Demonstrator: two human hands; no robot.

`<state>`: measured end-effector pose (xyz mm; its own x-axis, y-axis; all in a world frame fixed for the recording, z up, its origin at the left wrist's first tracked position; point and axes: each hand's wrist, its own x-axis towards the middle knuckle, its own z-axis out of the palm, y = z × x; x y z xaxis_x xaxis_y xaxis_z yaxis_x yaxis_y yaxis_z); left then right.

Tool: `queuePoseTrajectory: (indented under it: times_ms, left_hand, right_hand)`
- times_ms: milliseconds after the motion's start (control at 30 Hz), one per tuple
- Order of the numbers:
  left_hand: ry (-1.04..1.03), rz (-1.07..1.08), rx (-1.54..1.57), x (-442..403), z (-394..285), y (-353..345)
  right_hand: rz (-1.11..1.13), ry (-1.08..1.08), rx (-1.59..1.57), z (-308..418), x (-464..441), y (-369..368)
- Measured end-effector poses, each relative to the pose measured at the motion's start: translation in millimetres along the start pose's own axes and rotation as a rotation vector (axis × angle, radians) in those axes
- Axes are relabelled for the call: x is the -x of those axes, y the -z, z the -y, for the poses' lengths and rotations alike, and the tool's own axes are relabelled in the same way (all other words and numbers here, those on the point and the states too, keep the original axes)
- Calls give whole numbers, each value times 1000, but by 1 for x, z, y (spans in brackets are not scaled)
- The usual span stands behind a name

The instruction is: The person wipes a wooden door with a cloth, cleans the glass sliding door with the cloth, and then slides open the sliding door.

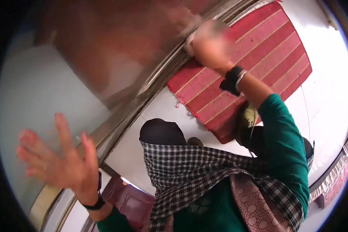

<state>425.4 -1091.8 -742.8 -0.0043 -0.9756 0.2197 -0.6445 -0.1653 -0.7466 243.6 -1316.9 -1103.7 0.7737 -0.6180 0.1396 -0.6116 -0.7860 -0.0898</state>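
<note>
My left hand point(67, 162) is raised at the lower left, its fingers spread apart and nothing in it. It is in front of a pale glass pane point(46, 89), close to the frame's light edge; whether it touches the glass I cannot tell. My right hand point(212, 44) reaches out to the top middle, at the long metal frame point(154, 77) of the pane. Blur covers its fingers, so its grip is hidden. Something whitish shows at its left edge, too unclear to name. A reddish-brown reflection fills the upper part of the glass.
A red striped mat point(255, 65) lies on the white tiled floor point(162, 110) beyond the frame. A greenish-yellow object point(250, 116) is beside my right arm. A maroon panelled surface point(129, 205) shows below. My checked scarf point(181, 162) hangs in front of me.
</note>
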Motion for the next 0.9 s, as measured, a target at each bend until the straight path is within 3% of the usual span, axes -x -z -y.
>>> queuePoseTrajectory:
  times_ms: [67, 133, 233, 267, 333, 433, 467, 567, 667, 733, 900]
  left_hand:
    - [19, 1, 81, -9, -10, -8]
    - [40, -106, 41, -12, -16, -12]
    - [64, -104, 65, -15, -20, -9]
    - [63, -104, 65, -19, -22, -8]
    - [65, -65, 76, -28, -28, -7]
    - [32, -145, 179, -32, -28, -22]
    - [35, -134, 191, -32, -27, -22]
    - [68, -78, 394, -24, -16, -19]
    - [118, -217, 625, 8, 2, -3]
    - [188, 124, 282, 28, 4, 7]
    - [145, 250, 151, 43, 8, -21]
  right_hand:
    - [82, -25, -358, 33, 5, -2]
    - [173, -3, -407, 50, 6, 6]
    - [104, 345, -405, 88, 14, 5]
    - [135, 366, -291, 105, 10, 7]
    - [248, 299, -311, 101, -7, 4]
    - [217, 262, -317, 79, -7, -3]
    - [300, 170, -317, 72, -9, -2]
    - [265, 168, -332, 55, -10, -5]
    - [277, 90, -283, 40, -9, -8]
    - [191, 89, -237, 19, -7, -18]
    - [225, -127, -137, -13, -18, -1]
